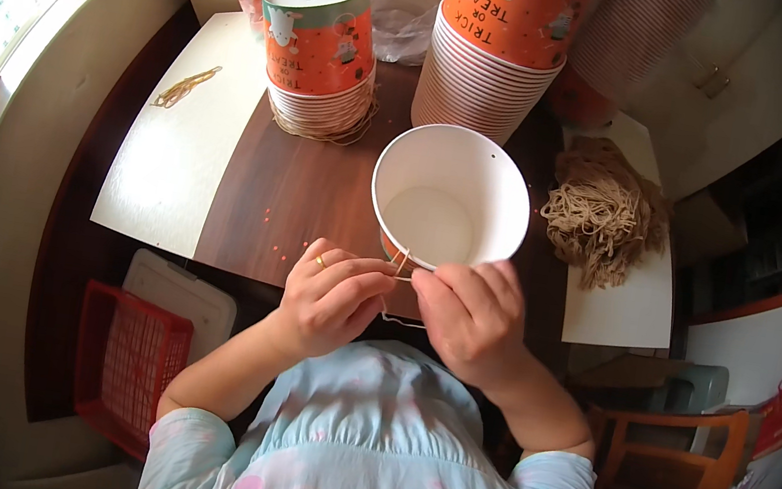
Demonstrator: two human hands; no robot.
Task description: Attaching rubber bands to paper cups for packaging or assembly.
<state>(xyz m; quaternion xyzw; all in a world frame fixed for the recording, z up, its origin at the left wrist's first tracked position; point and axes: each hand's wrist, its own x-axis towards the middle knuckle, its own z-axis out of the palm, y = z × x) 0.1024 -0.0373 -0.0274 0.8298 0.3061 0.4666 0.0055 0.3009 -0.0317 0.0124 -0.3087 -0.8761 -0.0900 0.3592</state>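
Observation:
A white paper bucket [492, 194] stands open side up at the near edge of the table. A small hole shows near its far rim. At the near rim a thin tan cord [406, 260] comes off the bucket's side in a loop. My left hand [332, 299] pinches the cord between thumb and fingers. Close beside it, my right hand [469, 317] grips the cord too, against the bucket's rim. A short stretch of cord runs taut between my fingertips, and a loose end hangs below them.
Behind stand an upside-down orange bucket stack [314, 46] ringed with cords and a taller stack [487, 72]. A heap of tan cords [603, 211] lies right; a few cords [187, 88] lie left. A red crate [131, 363] and wooden chair [671, 469] flank me below.

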